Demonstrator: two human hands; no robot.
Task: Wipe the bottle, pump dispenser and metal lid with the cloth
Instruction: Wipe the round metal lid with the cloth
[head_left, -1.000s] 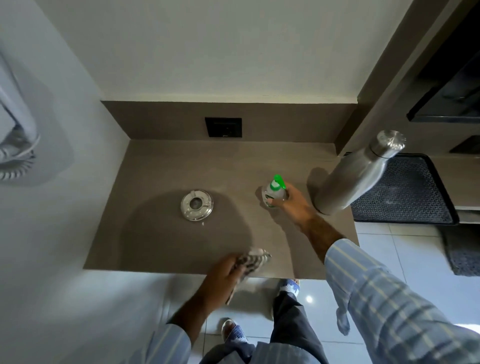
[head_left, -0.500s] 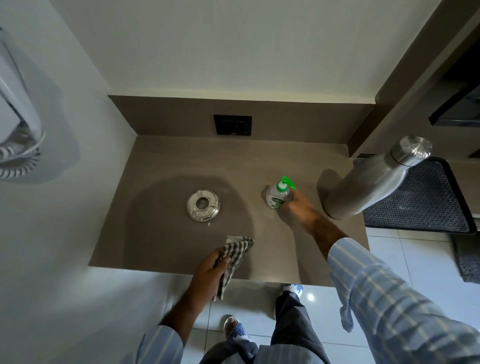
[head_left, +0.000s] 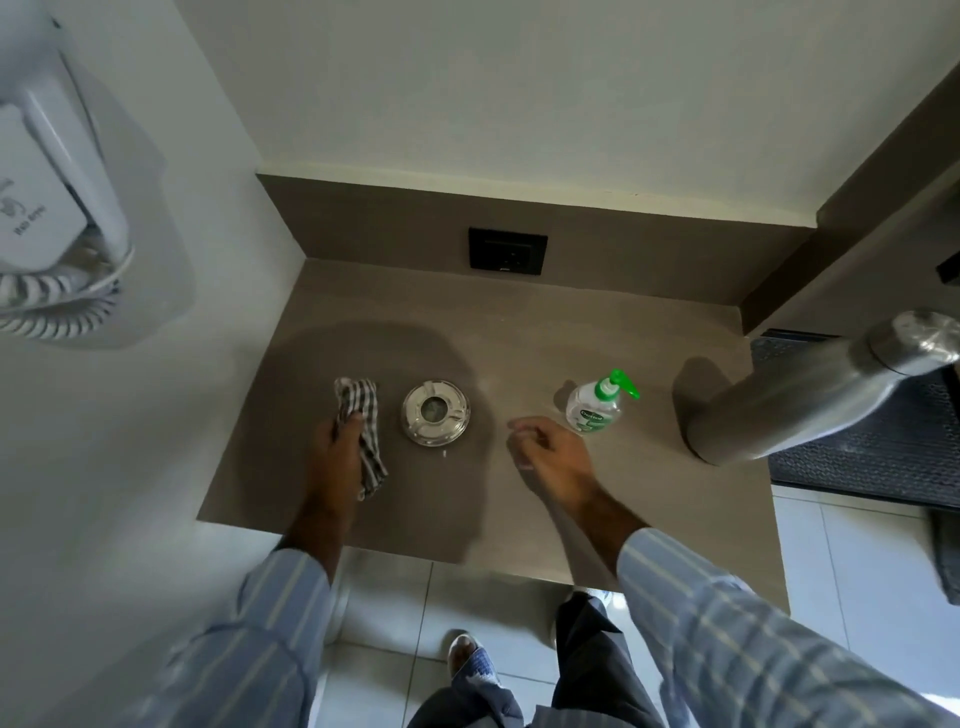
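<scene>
Head view, the only one, looked down on a brown bench (head_left: 519, 332) set in a corner, with both arms reaching over its near edge. Left hand (head_left: 337, 441) was closed around a checked cloth (head_left: 361, 415), which stuck out beyond the fingers and hung down on the thumb side; it rested on or just above the bench surface, which of the two I could not tell. Just to the right of that hand lay the round metal lid (head_left: 435, 413), flat on the bench, close to the cloth but apart from it. Right hand (head_left: 550, 452) hovered empty, fingers loosely curled and partly blurred, holding nothing. Just beyond and to the right of it stood the pump dispenser (head_left: 595, 405), upright, its green nozzle pointing away to the right, near the fingers but not touched by them. Further right again, well apart from that hand, stood the steel bottle (head_left: 789, 410), leaning across the picture only through the wide lens. A dark socket plate (head_left: 507, 251) sat in the back wall beyond everything. Judging from the layout, the step in hand was the metal lid, since the cloth was nearest to it. The next move would call for bringing the cloth over onto the lid, with the free right hand steadying its rim so it would not slide.
</scene>
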